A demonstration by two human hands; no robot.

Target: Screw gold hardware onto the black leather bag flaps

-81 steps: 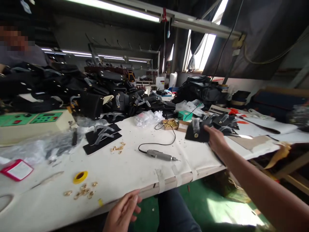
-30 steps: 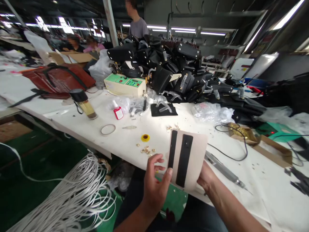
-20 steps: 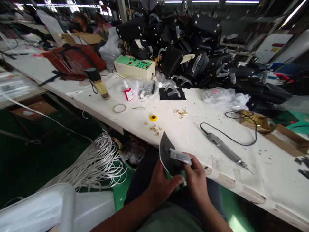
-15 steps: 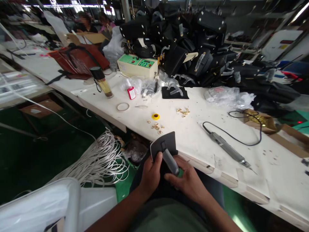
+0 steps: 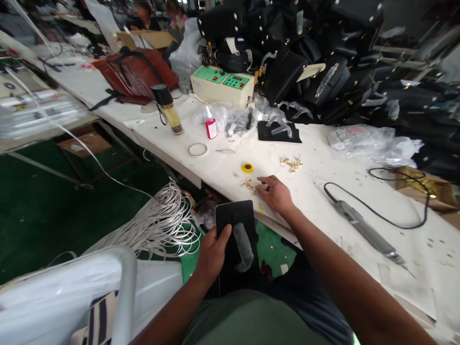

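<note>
My left hand is closed on the edge of a black leather panel, thumb on its upper face, over my lap. A strap wrapped in clear plastic lies along that panel. Over the white table my right hand reaches out with its fingers apart, beside a small cluster of gold metal fittings. Nothing shows between those fingers; whether the tips touch a fitting, I cannot tell. Just behind lies a yellow ring-shaped spool. Farther right sits another pile of gold fittings.
A grey corded electric screwdriver lies on the right of the table. Farther back stand a red bottle, a dark-capped jar, a control box and heaped black bags. White strips coil on the floor.
My right hand has let go of the wrapped strap and moved forward to the gold fittings. The panel, still in my left hand, now lies more lengthwise toward me.
</note>
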